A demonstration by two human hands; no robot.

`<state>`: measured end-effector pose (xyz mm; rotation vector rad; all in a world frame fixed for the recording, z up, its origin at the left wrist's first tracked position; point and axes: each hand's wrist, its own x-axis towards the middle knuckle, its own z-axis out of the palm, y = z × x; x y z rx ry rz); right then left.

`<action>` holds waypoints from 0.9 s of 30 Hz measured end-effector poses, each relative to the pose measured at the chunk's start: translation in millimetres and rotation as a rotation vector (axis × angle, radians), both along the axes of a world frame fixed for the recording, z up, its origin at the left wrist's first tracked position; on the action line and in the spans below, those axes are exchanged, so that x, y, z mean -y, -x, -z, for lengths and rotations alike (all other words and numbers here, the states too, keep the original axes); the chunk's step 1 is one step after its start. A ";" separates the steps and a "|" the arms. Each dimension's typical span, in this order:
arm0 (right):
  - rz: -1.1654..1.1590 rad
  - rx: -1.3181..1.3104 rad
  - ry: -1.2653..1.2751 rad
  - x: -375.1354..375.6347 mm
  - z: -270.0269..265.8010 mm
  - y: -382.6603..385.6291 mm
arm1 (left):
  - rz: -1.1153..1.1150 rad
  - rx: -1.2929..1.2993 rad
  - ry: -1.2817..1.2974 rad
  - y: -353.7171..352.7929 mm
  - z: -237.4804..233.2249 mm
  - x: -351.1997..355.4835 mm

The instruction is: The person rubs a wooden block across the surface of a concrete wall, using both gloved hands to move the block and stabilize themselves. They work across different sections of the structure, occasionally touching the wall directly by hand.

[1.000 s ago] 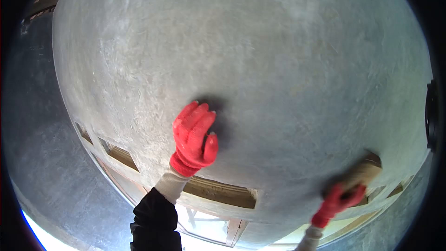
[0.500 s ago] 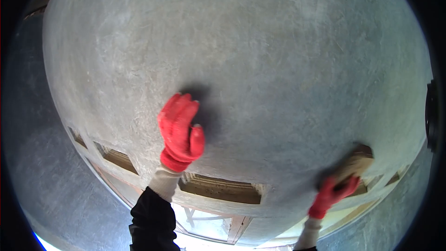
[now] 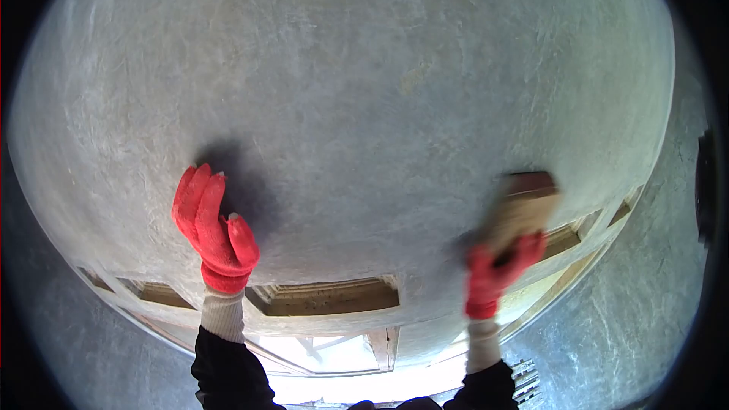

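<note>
A large grey plastered surface (image 3: 364,106) fills most of the view. My left hand (image 3: 214,220), in a red-coated glove with a white cuff, rests against it at the left, fingers stretched out and holding nothing. On the right, my right hand (image 3: 501,269), gloved the same way, grips the near end of a wooden block (image 3: 524,209) with a dark reddish end. The block lies against the grey surface and is blurred. Its contact face is hidden.
Recessed openings line the surface's lower part, the largest (image 3: 326,298) between my hands, others at left (image 3: 158,294) and right (image 3: 563,239). Below is a bright window (image 3: 342,353) with a wooden frame. A dark object (image 3: 706,190) stands at the right edge.
The view has shifted. My left hand appears further left and slightly lower. My right hand and the block appear further left and higher, nearer the middle of the surface.
</note>
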<state>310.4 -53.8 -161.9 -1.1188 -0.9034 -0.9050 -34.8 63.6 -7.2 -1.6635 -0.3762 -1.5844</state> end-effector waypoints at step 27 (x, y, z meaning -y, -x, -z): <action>-0.138 1.076 0.276 -3.0 -145.3 59.2 | -0.055 -0.183 -0.023 1.2 -2.3 16.2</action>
